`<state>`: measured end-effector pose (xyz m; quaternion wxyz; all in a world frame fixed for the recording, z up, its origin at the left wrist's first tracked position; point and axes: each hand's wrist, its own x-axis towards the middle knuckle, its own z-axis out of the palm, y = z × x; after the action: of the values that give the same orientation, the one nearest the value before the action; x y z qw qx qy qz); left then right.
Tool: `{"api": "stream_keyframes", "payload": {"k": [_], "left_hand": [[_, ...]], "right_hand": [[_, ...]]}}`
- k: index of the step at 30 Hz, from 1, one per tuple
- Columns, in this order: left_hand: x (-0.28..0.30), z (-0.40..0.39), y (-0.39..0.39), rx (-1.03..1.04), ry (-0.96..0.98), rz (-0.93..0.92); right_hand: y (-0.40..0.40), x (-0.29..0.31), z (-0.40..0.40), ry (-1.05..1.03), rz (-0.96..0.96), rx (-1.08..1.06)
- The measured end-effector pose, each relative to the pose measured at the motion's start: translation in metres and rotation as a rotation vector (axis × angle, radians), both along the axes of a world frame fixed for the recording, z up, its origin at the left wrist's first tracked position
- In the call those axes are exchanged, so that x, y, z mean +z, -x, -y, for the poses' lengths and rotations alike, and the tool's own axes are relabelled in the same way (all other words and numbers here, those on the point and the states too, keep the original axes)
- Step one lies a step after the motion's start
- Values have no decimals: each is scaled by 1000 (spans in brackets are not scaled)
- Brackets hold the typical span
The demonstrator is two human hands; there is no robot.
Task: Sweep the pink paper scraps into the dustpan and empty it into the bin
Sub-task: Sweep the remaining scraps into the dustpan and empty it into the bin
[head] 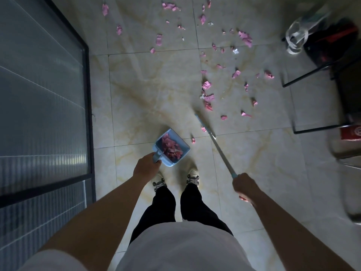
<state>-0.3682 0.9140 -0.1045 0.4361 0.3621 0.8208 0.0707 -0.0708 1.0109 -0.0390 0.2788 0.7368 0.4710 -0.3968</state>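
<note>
1. the left hand is curled round the short grey handle of a light blue dustpan, holding it in front of the person's left shoe.
2. the dustpan carries a heap of pink paper scraps in its tray; its open lip points away from the person and up-left in the view.
3. the right hand grips the near end of a broom handle, fingers wrapped round it.
4. the handle slants away and to the left; its far end is blurred, so the brush head cannot be made out.
5. many more pink scraps lie scattered over the pale marbled floor tiles beyond the broom; one small scrap lies just beside the dustpan's right edge.
6. a dark-framed ribbed glass door runs along the left.
7. at the right stand black metal chair legs, with a clear plastic bag near a dark object in the upper corner.
8. a red item shows at the right edge; what it is cannot be told.
</note>
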Motion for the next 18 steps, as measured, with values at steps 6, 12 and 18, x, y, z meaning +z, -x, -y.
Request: {"api": "stream_keyframes", "payload": {"k": [6, 12, 18], "left_hand": [[6, -23, -28, -56, 25, -5], [10, -38, -36, -7, 82, 64], [17, -58, -55, -42, 37, -7]], "right_hand": [[8, 17, 29, 193, -80, 56], [-29, 34, 28, 80, -158, 28], [-73, 44, 34, -45, -210, -59]]}}
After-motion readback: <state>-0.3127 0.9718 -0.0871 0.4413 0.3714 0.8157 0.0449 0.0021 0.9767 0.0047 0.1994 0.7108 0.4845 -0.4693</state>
